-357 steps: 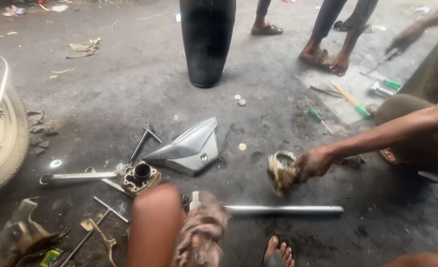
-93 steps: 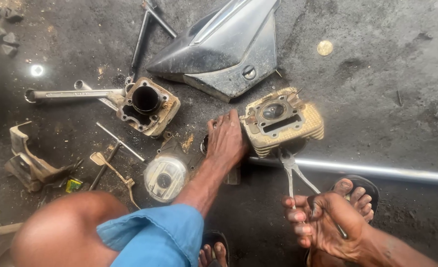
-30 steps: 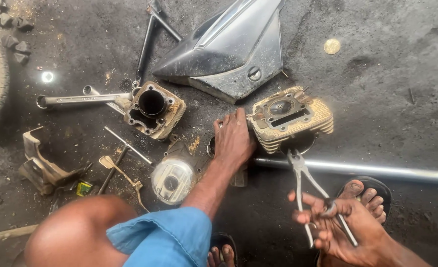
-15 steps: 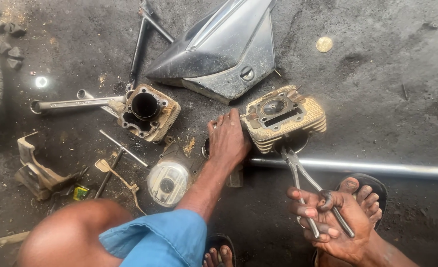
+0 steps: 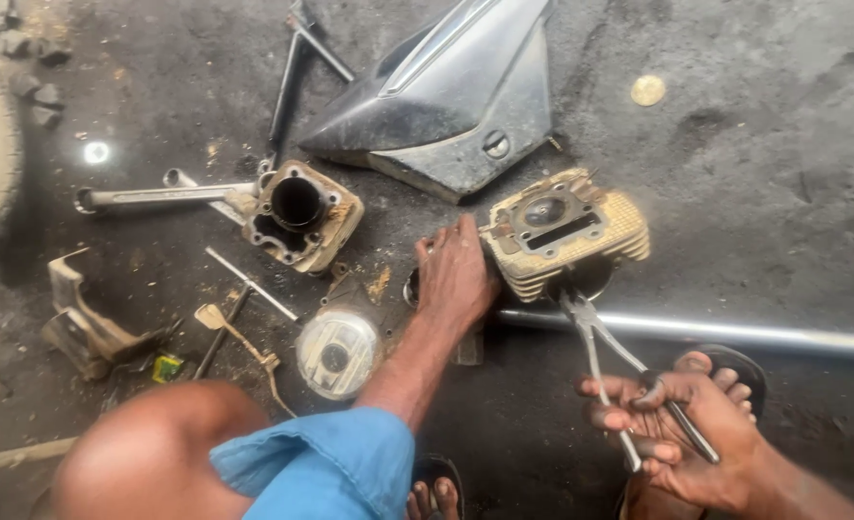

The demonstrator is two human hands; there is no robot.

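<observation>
An informal open-air motorcycle repair spot is shown. The work is done directly on a dark, oil-stained, gritty concrete floor (image 5: 754, 193). A grimy tan finned engine cylinder head (image 5: 566, 231) is set near the centre, and a tan engine cylinder block with a round bore (image 5: 302, 217) at nine o'clock of it. A grey plastic motorcycle side panel (image 5: 465, 106) is laid at twelve o'clock, a long steel spanner (image 5: 157, 195) at far nine o'clock.
</observation>
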